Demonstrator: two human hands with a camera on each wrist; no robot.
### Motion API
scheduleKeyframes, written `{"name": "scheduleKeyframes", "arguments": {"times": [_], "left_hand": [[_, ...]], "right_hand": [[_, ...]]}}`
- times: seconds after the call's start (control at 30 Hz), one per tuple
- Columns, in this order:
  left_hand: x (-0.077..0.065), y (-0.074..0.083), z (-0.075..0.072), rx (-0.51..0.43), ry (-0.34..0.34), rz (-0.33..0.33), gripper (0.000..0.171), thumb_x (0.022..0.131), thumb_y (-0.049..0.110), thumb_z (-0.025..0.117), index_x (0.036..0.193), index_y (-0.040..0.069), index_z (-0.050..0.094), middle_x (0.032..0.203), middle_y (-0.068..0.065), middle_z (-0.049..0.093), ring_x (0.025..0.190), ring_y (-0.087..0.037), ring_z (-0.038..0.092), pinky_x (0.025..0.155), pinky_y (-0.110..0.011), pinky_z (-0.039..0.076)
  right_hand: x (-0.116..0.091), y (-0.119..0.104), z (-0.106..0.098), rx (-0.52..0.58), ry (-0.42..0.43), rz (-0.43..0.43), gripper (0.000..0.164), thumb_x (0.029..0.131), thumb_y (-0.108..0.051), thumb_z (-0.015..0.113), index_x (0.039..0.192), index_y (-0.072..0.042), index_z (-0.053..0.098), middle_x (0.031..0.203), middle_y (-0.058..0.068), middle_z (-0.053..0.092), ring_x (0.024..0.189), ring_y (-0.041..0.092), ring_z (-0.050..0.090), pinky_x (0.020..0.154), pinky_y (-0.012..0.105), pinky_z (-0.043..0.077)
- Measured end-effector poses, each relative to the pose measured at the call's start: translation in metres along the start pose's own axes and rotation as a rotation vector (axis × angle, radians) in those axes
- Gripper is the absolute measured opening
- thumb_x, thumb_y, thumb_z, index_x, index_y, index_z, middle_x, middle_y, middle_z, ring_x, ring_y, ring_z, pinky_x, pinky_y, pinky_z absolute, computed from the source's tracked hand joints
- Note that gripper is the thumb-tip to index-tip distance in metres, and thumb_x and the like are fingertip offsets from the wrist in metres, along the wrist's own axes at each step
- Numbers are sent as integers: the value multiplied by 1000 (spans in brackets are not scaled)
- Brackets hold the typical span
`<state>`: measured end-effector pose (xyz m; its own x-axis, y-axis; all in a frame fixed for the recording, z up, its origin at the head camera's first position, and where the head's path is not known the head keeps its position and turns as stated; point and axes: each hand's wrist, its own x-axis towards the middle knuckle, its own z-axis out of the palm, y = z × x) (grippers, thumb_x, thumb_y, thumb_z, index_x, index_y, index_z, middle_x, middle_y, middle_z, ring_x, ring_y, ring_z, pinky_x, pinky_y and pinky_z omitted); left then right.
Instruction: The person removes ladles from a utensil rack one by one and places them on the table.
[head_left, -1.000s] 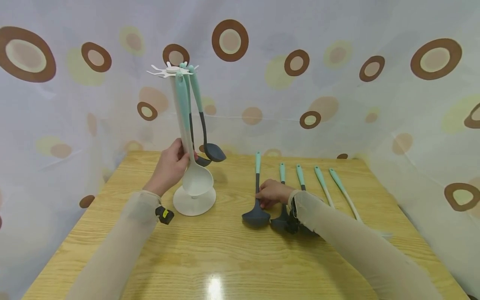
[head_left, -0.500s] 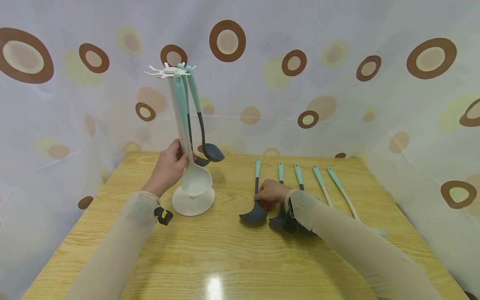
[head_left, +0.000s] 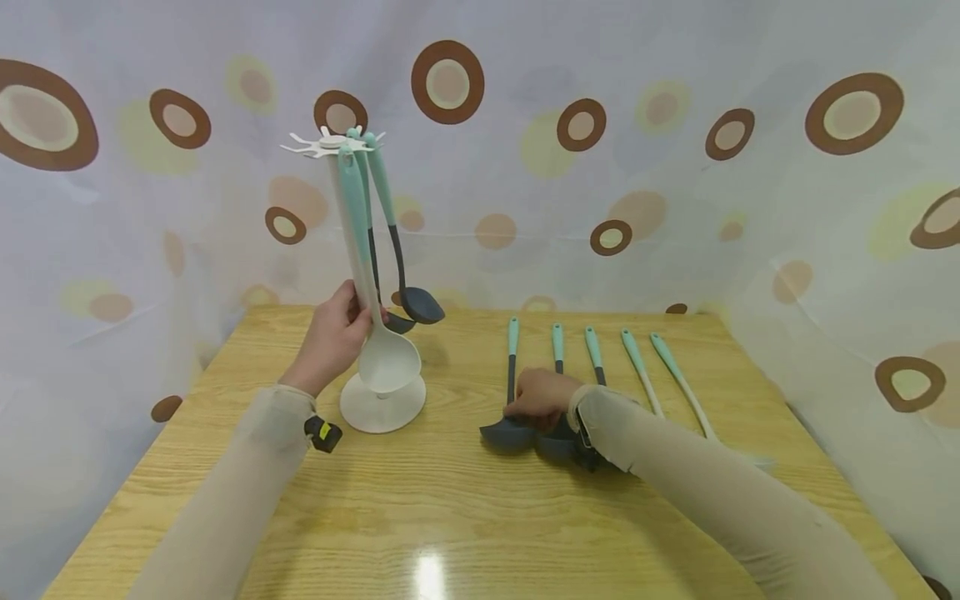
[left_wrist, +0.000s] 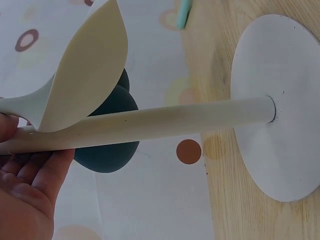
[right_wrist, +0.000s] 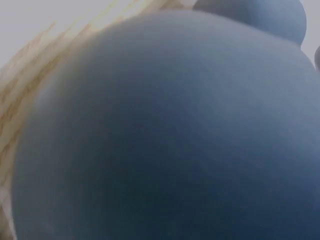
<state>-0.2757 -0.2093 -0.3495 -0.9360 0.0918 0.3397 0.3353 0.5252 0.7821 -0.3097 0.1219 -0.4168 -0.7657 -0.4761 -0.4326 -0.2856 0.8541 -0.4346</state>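
Note:
A white utensil stand (left_wrist: 200, 117) with a round base (head_left: 382, 408) and hooked top rises at the left. My left hand (head_left: 328, 337) grips its pole, the thumb by the neck of a hanging white ladle (head_left: 390, 362). Two dark-headed utensils, one a ladle (head_left: 422, 306), hang behind it on mint handles. On the table my right hand (head_left: 542, 392) pinches a dark ladle (head_left: 512, 367) low on its shaft, just above the bowl; its fingertips are partly hidden. A dark bowl (right_wrist: 175, 125) fills the right wrist view, blurred.
Right of that ladle lie two more dark utensils with mint handles (head_left: 557, 340), their heads partly behind my right hand and sleeve. Two white-shafted ones (head_left: 682, 379) lie farther right. A patterned curtain (head_left: 495, 183) borders the wooden table (head_left: 360, 517) at the back and sides.
The dark ladle has shifted slightly toward me on the table, and my right hand has moved lower, closer to its bowl. My left hand stays on the pole.

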Motion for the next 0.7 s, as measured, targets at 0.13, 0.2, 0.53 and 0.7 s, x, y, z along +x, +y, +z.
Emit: {"name": "scheduleKeyframes", "arguments": {"times": [0.13,0.2,0.53,0.7], "left_hand": [[0,0,0,5,0,2,24,107,14,45,128,4,47,113,-16,67,114,-31,64,104,-53,47],[-1,0,0,3,-2,3,23,107,15,45,127,4,47,112,-16,67,114,-31,64,103,-53,47],[-2,-1,0,11,2,11,22,107,16,45,127,6,48,110,-13,68,113,-30,65,102,-53,48],[-2,-1,1,11,5,15,21,107,17,45,125,6,49,109,-13,68,113,-30,65,101,-53,48]], "right_hand": [[-2,-5,1,-58,-5,0,50,96,-32,68,51,-12,59,49,7,62,42,18,59,45,29,48],[-3,-6,2,-71,-7,-6,51,97,-30,67,50,-13,57,48,6,61,43,18,59,44,29,47],[-6,-6,4,-110,-13,-58,46,99,-27,64,55,-14,60,49,1,59,45,18,58,46,29,46],[-6,-3,6,-114,-4,-37,46,99,-30,63,56,-15,61,48,-2,56,44,14,55,46,28,45]]}}
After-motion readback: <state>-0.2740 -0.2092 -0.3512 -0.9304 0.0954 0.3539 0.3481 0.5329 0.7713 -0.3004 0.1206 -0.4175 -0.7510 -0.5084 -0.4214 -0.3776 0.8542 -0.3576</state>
